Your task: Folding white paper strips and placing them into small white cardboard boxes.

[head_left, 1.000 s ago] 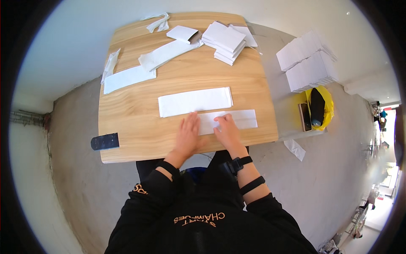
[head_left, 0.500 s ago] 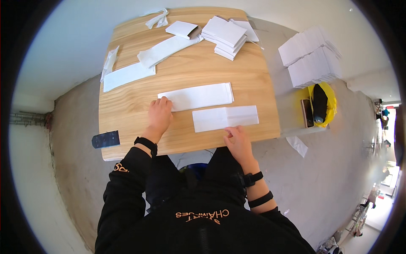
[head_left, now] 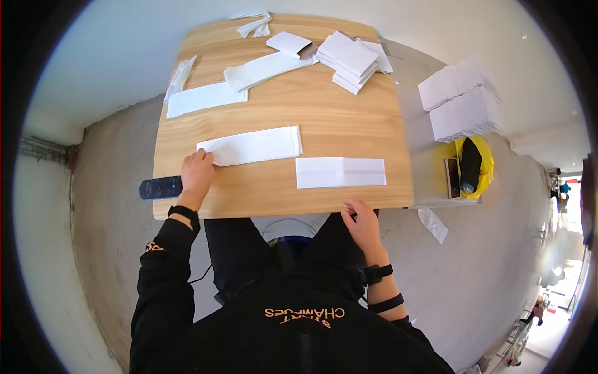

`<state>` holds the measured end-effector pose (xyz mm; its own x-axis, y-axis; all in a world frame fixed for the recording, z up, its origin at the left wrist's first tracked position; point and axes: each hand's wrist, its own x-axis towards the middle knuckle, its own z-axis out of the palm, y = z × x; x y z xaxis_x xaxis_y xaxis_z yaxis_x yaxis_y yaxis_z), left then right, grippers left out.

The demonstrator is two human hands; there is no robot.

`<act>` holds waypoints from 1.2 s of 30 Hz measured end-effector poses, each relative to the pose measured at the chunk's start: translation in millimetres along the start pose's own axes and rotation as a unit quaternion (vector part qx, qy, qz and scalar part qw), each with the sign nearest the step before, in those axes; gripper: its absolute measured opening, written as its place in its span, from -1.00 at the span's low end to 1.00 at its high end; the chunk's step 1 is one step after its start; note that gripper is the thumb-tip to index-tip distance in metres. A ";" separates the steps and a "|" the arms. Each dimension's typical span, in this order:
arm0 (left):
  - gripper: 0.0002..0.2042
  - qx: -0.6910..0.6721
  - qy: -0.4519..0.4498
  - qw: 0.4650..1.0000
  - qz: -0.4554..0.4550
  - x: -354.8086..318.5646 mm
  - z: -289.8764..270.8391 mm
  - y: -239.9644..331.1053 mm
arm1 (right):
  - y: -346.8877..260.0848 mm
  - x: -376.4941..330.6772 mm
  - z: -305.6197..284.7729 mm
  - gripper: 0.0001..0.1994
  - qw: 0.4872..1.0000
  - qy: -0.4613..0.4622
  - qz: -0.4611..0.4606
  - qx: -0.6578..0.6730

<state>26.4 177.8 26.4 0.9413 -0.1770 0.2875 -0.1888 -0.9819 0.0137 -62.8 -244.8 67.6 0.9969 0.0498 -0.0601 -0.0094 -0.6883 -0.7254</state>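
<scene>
My left hand (head_left: 197, 177) grips the left end of a long white folded paper stack (head_left: 252, 147), which lies slightly slanted on the wooden table. To its right and nearer me rests a flat white paper strip (head_left: 341, 172) with a crease across its middle. My right hand (head_left: 363, 225) is at the table's near edge, just below that strip and apart from it. Its fingers are loosely curled, with a gap to the thumb and nothing visible in them.
Further white strips (head_left: 207, 100), a small white box (head_left: 289, 43) and piled white boxes (head_left: 352, 56) lie on the far table (head_left: 324, 112). A black object (head_left: 161, 187) overhangs the left edge. At right are stacked white boxes (head_left: 464, 115), a phone (head_left: 452, 177) and a yellow bag (head_left: 486, 168).
My left hand has pulled the folded paper stack leftward. My right hand has drawn back from the creased strip toward me. The whole view has shifted a little.
</scene>
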 end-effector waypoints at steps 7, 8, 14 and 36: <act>-0.86 -0.030 -0.021 0.999 -0.027 -74.9 -30.6 -39.5 | -8.9 -0.8 19.0 -0.77 0.998 -0.049 -0.037 -0.009; -0.81 -0.039 -0.053 0.997 -0.044 -77.8 -33.6 -40.2 | -10.0 0.0 19.9 -0.77 0.997 -0.060 -0.050 -0.016; -0.72 -0.053 -0.003 0.998 -0.019 -60.4 -55.8 20.0 | -14.0 4.8 27.1 -0.78 0.998 -0.052 -0.040 0.014; -0.88 -0.253 0.003 0.967 -0.023 -17.5 -16.0 117.6 | -31.7 23.8 60.1 -0.77 0.985 -0.134 -0.074 0.078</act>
<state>-16.8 66.5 38.4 0.9508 -0.1315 0.2806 -0.2604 -0.8301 0.4932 -43.5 -178.3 48.0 0.9321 0.3451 -0.1096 0.1023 -0.5413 -0.8346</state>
